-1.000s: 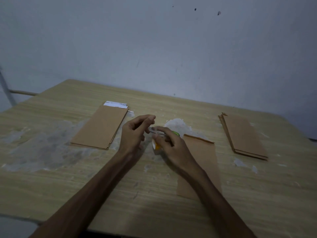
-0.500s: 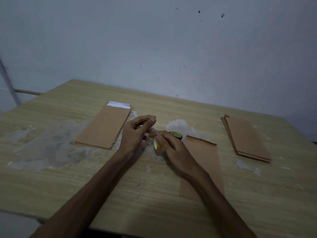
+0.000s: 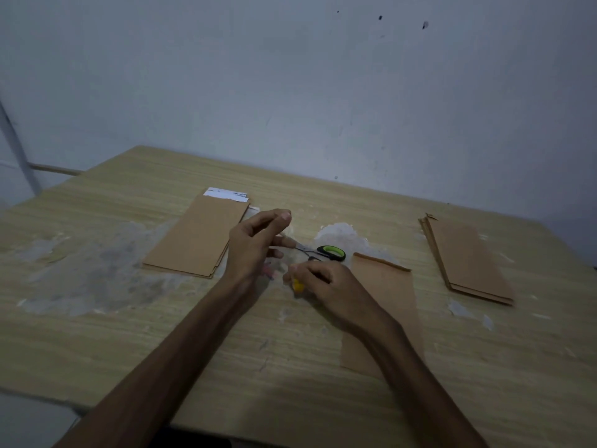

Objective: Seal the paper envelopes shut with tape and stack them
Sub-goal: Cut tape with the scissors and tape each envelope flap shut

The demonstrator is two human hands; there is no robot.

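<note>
Both hands meet over the middle of the wooden table (image 3: 97,334); the left hand (image 3: 255,250) is raised with fingers loosely curled, thumb and forefinger pinched close near the top, and whether there's tape between them I can't tell; too dim and blurry. The right hand (image 3: 326,282) is closed down around a small yellow roll (image 3: 298,285), presumably the tape, which peeks out at its 9 o'clock side, right on the table.

Just past the right hand at 12 o'clock lie scissors (image 3: 326,252) with a green and black handle, blades pointing toward the left hand.

One brown envelope (image 3: 387,292) lies flat under the right wrist, at 3 o'clock from the roll, its top edge looking open. A stack of envelopes (image 3: 197,237) sits at 10 o'clock with a white slip (image 3: 227,194) poking out at the far end; something dark is printed on it, unreadable. Another stack (image 3: 468,257) sits well apart at 2 o'clock; no brand or label legible anywhere.
</note>
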